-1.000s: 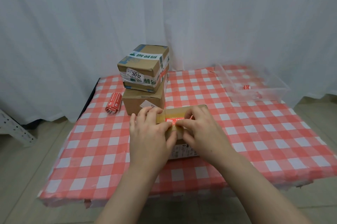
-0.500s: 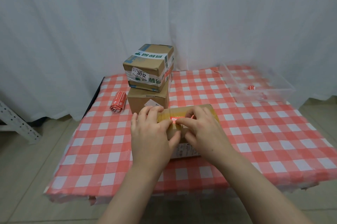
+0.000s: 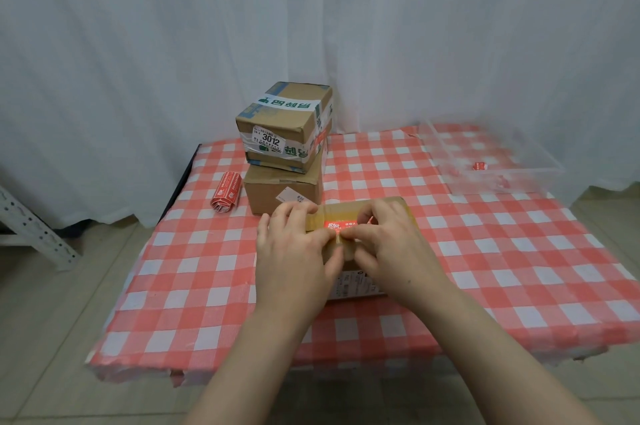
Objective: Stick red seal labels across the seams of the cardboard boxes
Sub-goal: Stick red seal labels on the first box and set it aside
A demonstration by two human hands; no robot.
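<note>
Label (image 3: 341, 225) lies atop the near box (image 3: 384, 206), mid-bench (image 3: 502, 262). Left hand (image 3: 294, 251) presses the box, fingers flat; right hand (image 3: 393, 250) pinches the label's end. Risk: uneven pull creases or skews the seal.

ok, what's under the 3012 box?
A second, plain cardboard box on the checked tablecloth, with a small white label on its front. Its top seam is covered by the 3012 box.
</note>
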